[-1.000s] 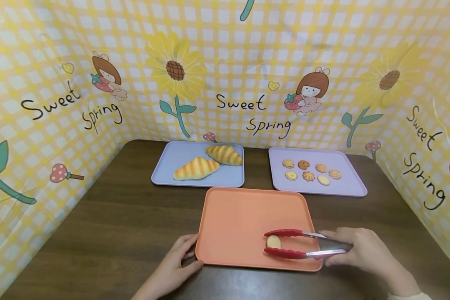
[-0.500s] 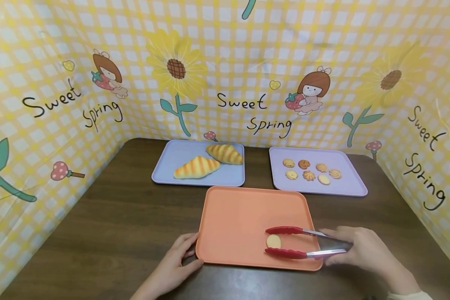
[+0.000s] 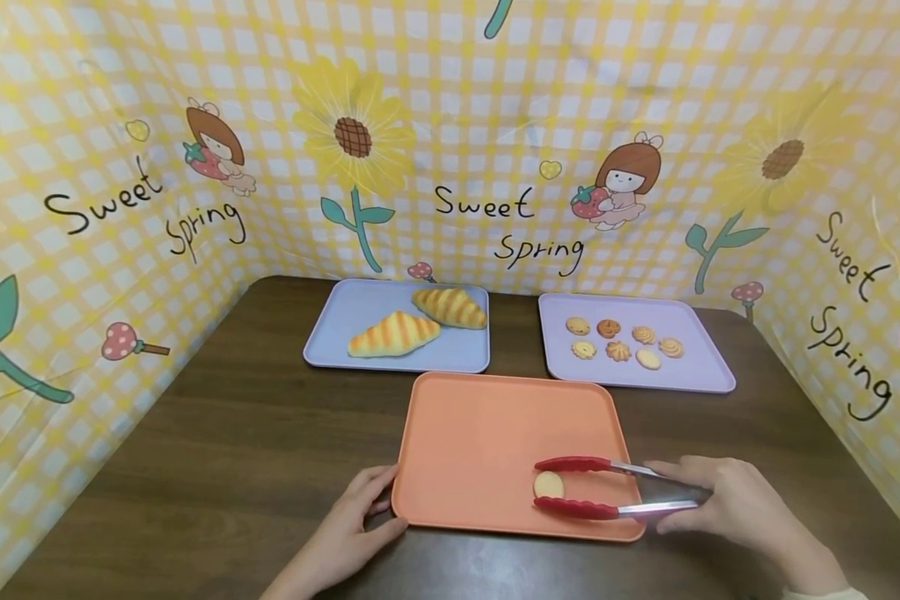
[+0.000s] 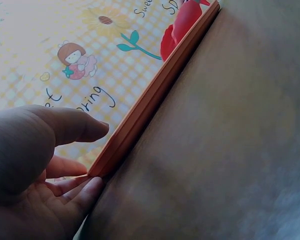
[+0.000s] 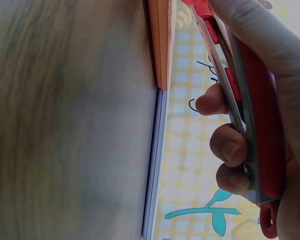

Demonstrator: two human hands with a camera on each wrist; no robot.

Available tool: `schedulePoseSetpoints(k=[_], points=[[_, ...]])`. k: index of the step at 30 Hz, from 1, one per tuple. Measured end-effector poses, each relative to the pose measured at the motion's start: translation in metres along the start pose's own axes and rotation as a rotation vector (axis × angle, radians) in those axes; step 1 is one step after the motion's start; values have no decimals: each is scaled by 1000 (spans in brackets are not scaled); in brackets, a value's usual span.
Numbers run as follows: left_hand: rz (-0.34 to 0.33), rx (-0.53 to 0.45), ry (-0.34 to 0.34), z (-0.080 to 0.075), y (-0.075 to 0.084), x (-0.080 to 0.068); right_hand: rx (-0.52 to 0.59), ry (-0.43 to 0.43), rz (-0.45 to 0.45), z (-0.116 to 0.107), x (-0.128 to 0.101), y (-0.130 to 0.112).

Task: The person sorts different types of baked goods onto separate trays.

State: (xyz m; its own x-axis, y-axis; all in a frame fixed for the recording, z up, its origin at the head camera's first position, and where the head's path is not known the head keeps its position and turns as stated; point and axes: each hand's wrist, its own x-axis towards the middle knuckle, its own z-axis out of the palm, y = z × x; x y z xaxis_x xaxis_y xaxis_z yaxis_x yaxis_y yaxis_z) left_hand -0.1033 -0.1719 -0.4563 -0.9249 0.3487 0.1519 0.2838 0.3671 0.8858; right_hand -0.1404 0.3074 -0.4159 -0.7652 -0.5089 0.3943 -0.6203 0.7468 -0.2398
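My right hand (image 3: 742, 508) holds red-tipped metal tongs (image 3: 581, 507) by the handles, over the right part of an orange tray (image 3: 487, 450). The tongs' two arms stand apart around a pale round cookie (image 3: 547, 483). It lies by the nearer tip, apart from the farther one; whether it touches the tray is hard to tell. At the tray's near left corner, my left hand (image 3: 348, 529) grips the edge, thumb on the front side and fingers along the left side. In the right wrist view, fingers curl round the red and metal tongs handle (image 5: 262, 135).
Behind, a blue tray (image 3: 330, 346) bears two croissants (image 3: 393, 335). To the back right, several small cookies (image 3: 617, 350) lie on a lilac tray (image 3: 690, 379). A checked cloth (image 3: 495, 108) hangs round the back and sides of the dark wooden table (image 3: 217, 450).
The tongs have shifted slightly right with my right hand, staying spread around the cookie. My left hand stays at the tray corner. The view moved slightly.
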Motion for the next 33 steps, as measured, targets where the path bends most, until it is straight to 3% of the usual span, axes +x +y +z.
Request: schedulePoseSetpoints(k=[10, 18, 25, 33], points=[[-9, -31, -13, 1, 0, 1, -30, 77, -68, 4, 4, 3], [-8, -24, -16, 1, 0, 1, -91, 98, -29, -3, 13, 3], [-13, -17, -9, 1, -1, 1, -123, 170, -20, -6, 21, 3], [51, -13, 17, 3, -4, 0, -159, 206, 12, -9, 31, 6]])
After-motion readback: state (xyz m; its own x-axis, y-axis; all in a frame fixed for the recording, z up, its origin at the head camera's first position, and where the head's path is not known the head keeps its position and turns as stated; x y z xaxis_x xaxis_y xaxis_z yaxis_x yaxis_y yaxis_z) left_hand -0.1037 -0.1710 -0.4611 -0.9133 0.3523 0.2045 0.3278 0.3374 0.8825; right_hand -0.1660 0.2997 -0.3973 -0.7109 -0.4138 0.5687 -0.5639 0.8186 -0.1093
